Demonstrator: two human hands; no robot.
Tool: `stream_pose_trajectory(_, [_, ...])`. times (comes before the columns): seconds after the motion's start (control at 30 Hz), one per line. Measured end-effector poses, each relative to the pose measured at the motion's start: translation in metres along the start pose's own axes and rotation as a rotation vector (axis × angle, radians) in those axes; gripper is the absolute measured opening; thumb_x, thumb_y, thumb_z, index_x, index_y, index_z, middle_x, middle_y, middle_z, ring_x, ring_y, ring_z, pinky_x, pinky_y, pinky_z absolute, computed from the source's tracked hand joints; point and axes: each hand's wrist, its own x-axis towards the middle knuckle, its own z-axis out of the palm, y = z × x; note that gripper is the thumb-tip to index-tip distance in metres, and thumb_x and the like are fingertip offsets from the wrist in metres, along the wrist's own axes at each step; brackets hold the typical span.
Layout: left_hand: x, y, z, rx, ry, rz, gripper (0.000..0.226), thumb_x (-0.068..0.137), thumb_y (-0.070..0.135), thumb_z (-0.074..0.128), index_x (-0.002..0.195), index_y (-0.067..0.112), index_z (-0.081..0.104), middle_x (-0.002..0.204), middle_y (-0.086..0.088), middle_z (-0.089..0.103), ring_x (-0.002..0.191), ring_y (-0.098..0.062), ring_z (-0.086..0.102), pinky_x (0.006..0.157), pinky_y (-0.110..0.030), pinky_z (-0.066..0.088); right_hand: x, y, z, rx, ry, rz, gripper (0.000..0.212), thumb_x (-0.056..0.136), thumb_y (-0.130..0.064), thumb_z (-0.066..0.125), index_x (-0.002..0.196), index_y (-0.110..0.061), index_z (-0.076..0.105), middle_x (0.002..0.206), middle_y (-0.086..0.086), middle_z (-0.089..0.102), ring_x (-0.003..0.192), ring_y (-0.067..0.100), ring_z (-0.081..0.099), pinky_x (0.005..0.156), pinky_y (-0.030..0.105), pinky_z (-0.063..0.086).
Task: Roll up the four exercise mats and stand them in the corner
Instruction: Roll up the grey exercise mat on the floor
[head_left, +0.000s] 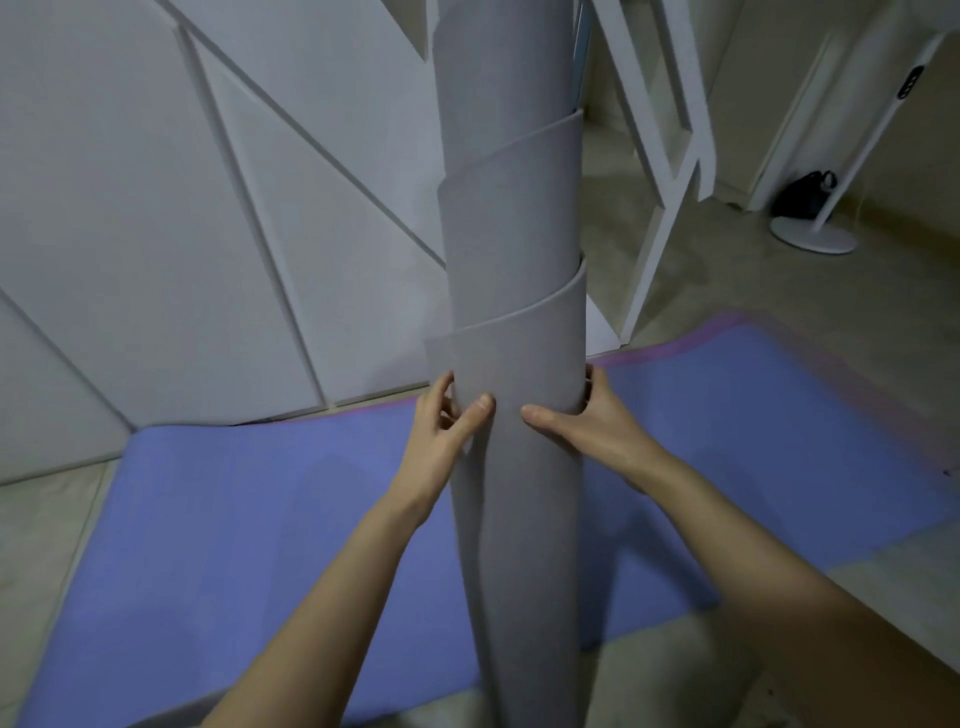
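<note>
A rolled grey mat (511, 291) stands upright at frame centre, its top and bottom both cut off by the frame edges. The left hand (447, 431) and right hand (592, 421) grasp its sides; most fingers are hidden behind the roll. A blue mat (234, 519) lies flat on the floor below, a pink edge (649, 353) showing along its far side.

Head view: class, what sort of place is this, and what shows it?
Probably a home exercise room or studio: a blue mat lies flat on the floor, a rolled grey mat is upright, and a white panelled wall is behind.
</note>
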Motion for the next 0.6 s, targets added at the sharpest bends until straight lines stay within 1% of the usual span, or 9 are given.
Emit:
stream_pose_trajectory(0.03, [0.000,0.002,-0.001,0.010,-0.002,0.000,0.043,0.089,0.033,0.062,0.125,0.034,0.039,0.100,0.003,0.045,0.089,-0.005,0.050,0.077,-0.017,0.046,0.001,0.000,-0.002,0.018,-0.012,0.004,0.088,0.067,-0.031,0.085,0.137,-0.013,0.034,0.127,-0.004,0.053,0.110,0.009,0.056,0.086,0.024,0.048])
stream_pose_trajectory(0.1, [0.001,0.006,-0.003,0.026,0.007,0.008,0.056,0.080,0.041,0.070,0.127,0.026,0.042,0.115,0.002,0.046,0.101,-0.006,0.050,0.085,-0.022,0.046,0.005,-0.002,-0.006,0.012,-0.038,-0.012,0.083,0.068,-0.027,0.083,0.136,-0.014,0.038,0.129,-0.003,0.053,0.110,0.009,0.055,0.087,0.022,0.046])
stream_pose_trajectory(0.17, [0.000,0.010,-0.006,-0.006,-0.016,-0.005,0.066,0.073,0.044,0.077,0.124,0.022,0.042,0.131,0.002,0.045,0.110,-0.002,0.049,0.090,-0.027,0.044,0.007,-0.008,-0.010,-0.090,-0.048,-0.050,0.084,0.060,-0.043,0.085,0.131,-0.020,0.047,0.130,-0.002,0.054,0.116,0.012,0.052,0.096,0.027,0.044])
stream_pose_trajectory(0.23, [0.002,0.012,-0.009,-0.045,-0.039,-0.021,0.076,0.060,0.048,0.083,0.117,0.018,0.042,0.130,0.000,0.052,0.114,-0.007,0.054,0.088,-0.028,0.046,0.007,-0.013,-0.013,-0.147,-0.063,-0.063,0.081,0.054,-0.052,0.085,0.123,-0.025,0.053,0.127,0.001,0.055,0.117,0.016,0.052,0.100,0.035,0.046])
stream_pose_trajectory(0.3, [0.006,0.014,-0.011,-0.029,-0.021,-0.019,0.070,0.054,0.045,0.082,0.106,0.019,0.042,0.120,-0.002,0.057,0.114,-0.015,0.056,0.085,-0.030,0.048,0.006,-0.019,-0.017,-0.061,-0.080,-0.068,0.074,0.065,-0.031,0.085,0.128,-0.020,0.048,0.125,0.003,0.056,0.112,0.017,0.056,0.093,0.031,0.050])
stream_pose_trajectory(0.37, [0.009,0.016,-0.011,-0.007,-0.010,-0.004,0.067,0.051,0.043,0.083,0.098,0.022,0.039,0.115,-0.003,0.058,0.109,-0.016,0.059,0.084,-0.032,0.051,0.006,-0.023,-0.020,0.020,-0.087,-0.085,0.076,0.070,-0.012,0.081,0.133,-0.012,0.038,0.127,0.003,0.053,0.110,0.013,0.056,0.085,0.021,0.051])
stream_pose_trajectory(0.43, [0.010,0.017,-0.011,-0.005,0.013,0.009,0.076,0.042,0.050,0.083,0.098,0.025,0.038,0.117,-0.005,0.058,0.108,-0.014,0.059,0.089,-0.034,0.051,0.006,-0.028,-0.023,0.042,-0.106,-0.122,0.065,0.073,-0.001,0.076,0.125,-0.008,0.038,0.126,0.002,0.052,0.103,0.004,0.056,0.077,0.013,0.052])
stream_pose_trajectory(0.5, [0.010,0.023,-0.008,-0.041,0.054,0.053,0.084,0.038,0.050,0.082,0.107,0.026,0.038,0.120,0.000,0.054,0.109,-0.008,0.056,0.091,-0.028,0.049,0.006,-0.035,-0.025,0.023,-0.111,-0.162,0.059,0.075,0.001,0.074,0.124,-0.007,0.041,0.125,0.001,0.052,0.102,0.002,0.056,0.076,0.008,0.050])
stream_pose_trajectory(0.6, [0.011,0.035,-0.005,-0.029,0.076,0.143,0.102,0.047,0.046,0.083,0.134,0.025,0.036,0.126,0.011,0.051,0.113,0.001,0.052,0.090,-0.021,0.048,0.008,-0.050,-0.025,-0.048,-0.085,-0.221,0.066,0.079,-0.005,0.074,0.137,-0.011,0.042,0.122,0.000,0.051,0.109,0.014,0.055,0.080,0.010,0.049])
